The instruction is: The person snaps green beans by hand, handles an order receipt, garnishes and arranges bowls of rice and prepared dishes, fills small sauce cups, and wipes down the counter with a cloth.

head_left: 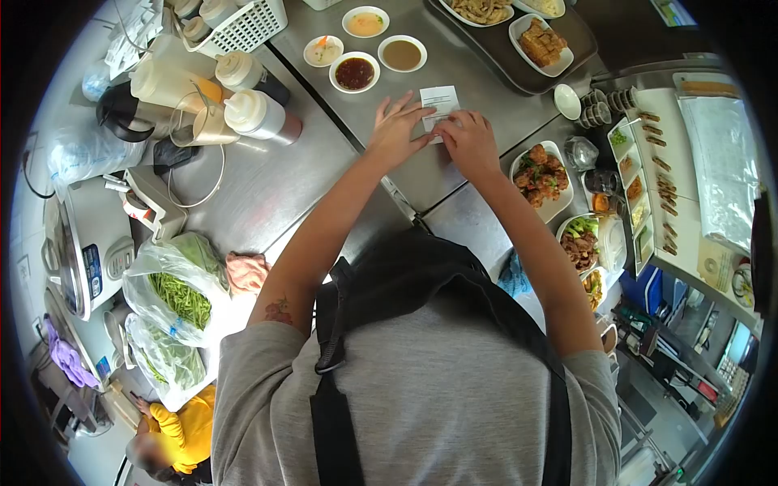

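Observation:
A small white paper slip [439, 96] with printed lines lies on the steel counter [397, 182] in front of me. My left hand [395, 134] is at its left side, fingers spread, with the fingertips touching or just over the paper's edge. The fingers of my right hand [468, 142] are bent together over the slip's lower right part, and the thumb side seems to pinch it. Beyond my hands stand small bowls: a dark brown sauce [355, 74], a tan sauce [402, 55], a yellowish one [365, 22] and a pale one with orange shreds [323, 51].
Fried pieces [540, 172] fill a white dish by my right forearm. A brown tray [519, 69] holds more food dishes at the back right. Squeeze bottles [251, 113] and bagged greens [180, 298] are on the left. A person in yellow [185, 425] is at lower left.

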A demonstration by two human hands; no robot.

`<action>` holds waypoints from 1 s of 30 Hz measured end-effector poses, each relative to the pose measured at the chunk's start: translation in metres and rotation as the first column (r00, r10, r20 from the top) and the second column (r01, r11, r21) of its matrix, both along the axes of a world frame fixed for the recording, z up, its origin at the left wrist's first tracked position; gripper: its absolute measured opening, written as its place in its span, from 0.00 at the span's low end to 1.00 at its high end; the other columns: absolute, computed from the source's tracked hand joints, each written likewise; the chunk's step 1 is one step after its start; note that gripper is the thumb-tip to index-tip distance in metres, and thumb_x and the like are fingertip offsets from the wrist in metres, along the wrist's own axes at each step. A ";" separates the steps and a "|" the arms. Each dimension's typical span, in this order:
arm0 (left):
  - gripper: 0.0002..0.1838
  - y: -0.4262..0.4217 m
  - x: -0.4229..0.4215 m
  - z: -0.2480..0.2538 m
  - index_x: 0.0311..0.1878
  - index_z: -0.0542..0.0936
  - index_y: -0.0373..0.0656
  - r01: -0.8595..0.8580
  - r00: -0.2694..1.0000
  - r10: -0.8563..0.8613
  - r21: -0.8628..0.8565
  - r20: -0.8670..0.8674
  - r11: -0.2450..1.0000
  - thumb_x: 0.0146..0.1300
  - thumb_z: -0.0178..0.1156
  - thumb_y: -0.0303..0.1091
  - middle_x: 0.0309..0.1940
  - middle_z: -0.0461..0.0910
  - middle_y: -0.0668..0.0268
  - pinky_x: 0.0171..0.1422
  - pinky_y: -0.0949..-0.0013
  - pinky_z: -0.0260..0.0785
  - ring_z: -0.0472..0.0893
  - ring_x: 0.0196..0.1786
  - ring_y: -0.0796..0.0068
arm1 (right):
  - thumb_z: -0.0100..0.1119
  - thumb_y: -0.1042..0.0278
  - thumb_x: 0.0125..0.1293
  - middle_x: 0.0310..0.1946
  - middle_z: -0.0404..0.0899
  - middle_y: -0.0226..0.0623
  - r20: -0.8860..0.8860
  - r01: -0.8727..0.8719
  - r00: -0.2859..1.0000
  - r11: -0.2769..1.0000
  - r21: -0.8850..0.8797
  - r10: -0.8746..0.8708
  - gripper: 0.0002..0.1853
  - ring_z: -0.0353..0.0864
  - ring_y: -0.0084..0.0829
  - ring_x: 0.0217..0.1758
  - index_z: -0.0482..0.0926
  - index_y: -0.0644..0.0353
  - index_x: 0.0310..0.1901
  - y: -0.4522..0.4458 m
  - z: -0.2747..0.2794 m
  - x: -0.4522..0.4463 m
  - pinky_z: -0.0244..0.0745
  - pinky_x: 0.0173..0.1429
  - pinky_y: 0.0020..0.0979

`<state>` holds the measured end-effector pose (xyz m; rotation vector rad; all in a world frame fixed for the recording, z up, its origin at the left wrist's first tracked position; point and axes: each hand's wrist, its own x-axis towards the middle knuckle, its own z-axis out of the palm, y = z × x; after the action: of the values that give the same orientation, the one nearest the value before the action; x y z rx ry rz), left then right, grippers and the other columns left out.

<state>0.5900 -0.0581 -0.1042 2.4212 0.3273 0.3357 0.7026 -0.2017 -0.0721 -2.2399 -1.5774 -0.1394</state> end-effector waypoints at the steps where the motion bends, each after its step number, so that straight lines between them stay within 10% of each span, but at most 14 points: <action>1: 0.26 0.000 0.000 0.000 0.59 0.75 0.55 -0.002 1.000 0.002 0.001 0.001 1.000 0.55 0.65 0.42 0.62 0.72 0.67 0.76 0.49 0.38 0.57 0.73 0.65 | 0.58 0.65 0.58 0.37 0.74 0.31 -0.009 0.002 1.000 1.000 -0.004 -0.002 0.03 0.73 0.38 0.49 0.81 0.47 0.32 -0.001 -0.001 0.000 0.66 0.58 0.42; 22: 0.33 0.001 -0.002 -0.002 0.62 0.73 0.59 0.025 1.000 -0.025 0.006 -0.008 1.000 0.49 0.68 0.44 0.63 0.71 0.65 0.76 0.48 0.36 0.55 0.75 0.64 | 0.56 0.66 0.59 0.42 0.76 0.33 -0.165 0.016 0.986 1.000 -0.005 -0.017 0.04 0.73 0.42 0.49 0.80 0.48 0.35 -0.002 -0.018 -0.001 0.70 0.54 0.43; 30: 0.33 0.002 0.000 -0.004 0.62 0.73 0.59 0.018 1.000 -0.019 -0.029 -0.019 0.999 0.49 0.67 0.45 0.62 0.72 0.66 0.76 0.48 0.35 0.54 0.75 0.64 | 0.57 0.65 0.59 0.46 0.75 0.35 0.153 0.139 0.981 0.985 -0.106 -0.122 0.04 0.72 0.43 0.53 0.80 0.49 0.34 -0.021 0.005 0.013 0.67 0.57 0.49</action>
<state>0.5897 -0.0562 -0.1085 2.3995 0.3162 0.2976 0.7154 -0.2223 -0.0673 -2.4756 -1.5461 -0.2595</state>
